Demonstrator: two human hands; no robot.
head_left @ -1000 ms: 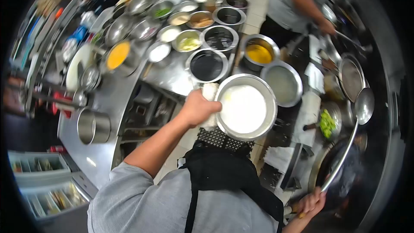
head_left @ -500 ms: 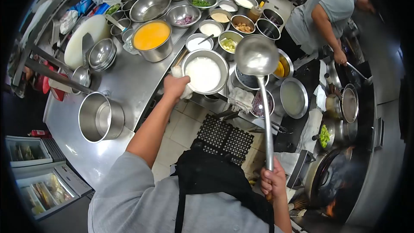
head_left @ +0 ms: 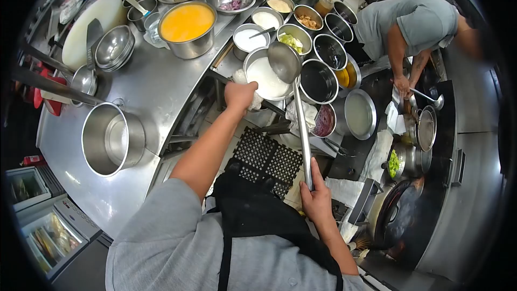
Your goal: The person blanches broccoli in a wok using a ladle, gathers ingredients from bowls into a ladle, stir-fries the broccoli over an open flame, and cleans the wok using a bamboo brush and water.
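Observation:
My left hand (head_left: 240, 96) is closed round the side of a steel pot of white contents (head_left: 262, 80), with a pale cloth (head_left: 253, 98) between hand and pot. The pot is beside the rows of ingredient containers. A big steel ladle (head_left: 284, 61) has its bowl over the pot's right side, hiding part of the white contents. My right hand (head_left: 316, 196) grips the lower end of the ladle's long handle, the index finger stretched along it.
A pot of orange liquid (head_left: 189, 48) and an empty steel pot (head_left: 116, 140) stand on the steel counter (head_left: 145, 89). At the upper right a co-worker (head_left: 412, 27) leans over the stove. A dark wok (head_left: 398, 210) sits lower right, and a black mat (head_left: 266, 156) lies on the floor.
The ladle has swung from the wok side over to the pot, its bowl now at the pot. My left hand has moved the pot up towards the containers. The co-worker bends lower.

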